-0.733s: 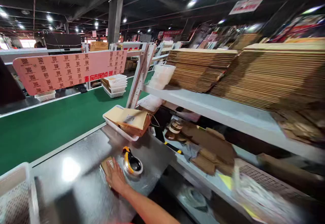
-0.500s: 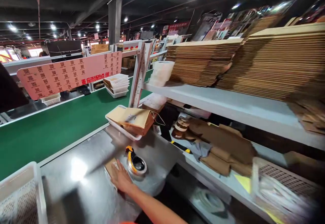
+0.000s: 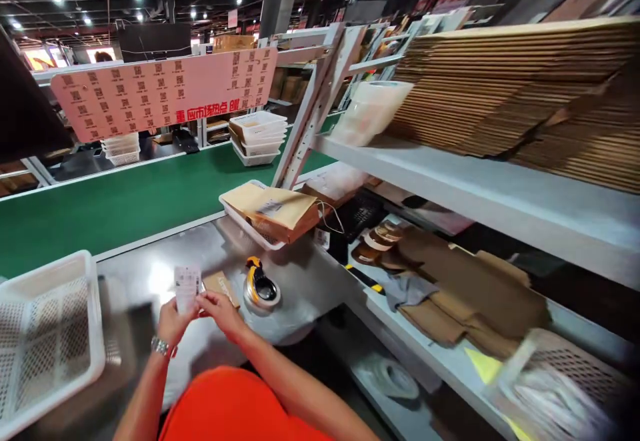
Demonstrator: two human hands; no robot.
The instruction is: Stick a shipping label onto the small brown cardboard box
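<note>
A small white printed label (image 3: 187, 287) is held upright above the near edge of the steel worktop (image 3: 300, 281), pinched between the left hand (image 3: 173, 321) and the right hand (image 3: 220, 311); both hands are closed on it, the left at its lower edge and the right at its lower right corner. A wristwatch (image 3: 160, 345) is worn on the left wrist. Just beyond the hands, a flat brown cardboard piece (image 3: 223, 286) lies on the worktop, and a tape dispenser with a yellow and black handle (image 3: 260, 285) stands just beside it to the right. A white perforated basket (image 3: 45, 334) sits at the worktop's left edge. At the far edge a second white basket (image 3: 240, 217) carries a brown paper parcel (image 3: 275, 209). Behind the worktop runs a green conveyor belt (image 3: 100, 211). To the right, stacks of flattened cardboard (image 3: 500, 87) are stored on a white shelf (image 3: 475, 187).
</note>
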